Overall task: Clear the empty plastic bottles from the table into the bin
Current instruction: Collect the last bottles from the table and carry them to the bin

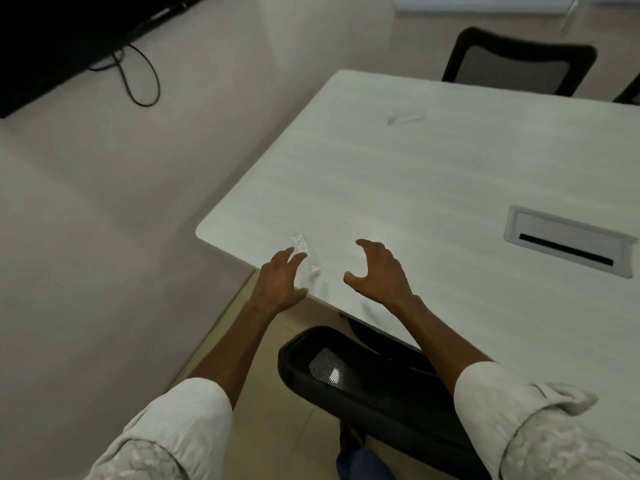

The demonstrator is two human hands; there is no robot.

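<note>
Bottles of clear plastic lie on the white table (433,188) in the head view, and two can be made out. The near bottle (304,252) lies on its side close to the table's front corner, its white cap end pointing toward the person; it is faint and blurred against the pale top. The left hand (282,278) reaches forward from a rolled-up pale sleeve (180,420), palm down, fingers spread and slightly curled, with the fingertips (294,256) at or just beside the bottle's left side; whether they touch it cannot be told. That hand holds nothing. The right hand (379,271) hovers over the table just to the right of the same bottle, clawed wide with thumb apart from the fingers, and empty. The bottle lies between the two hands, nearer the left. The far bottle (405,116) lies on its side well apart from both hands, toward the table's far edge.
</note>
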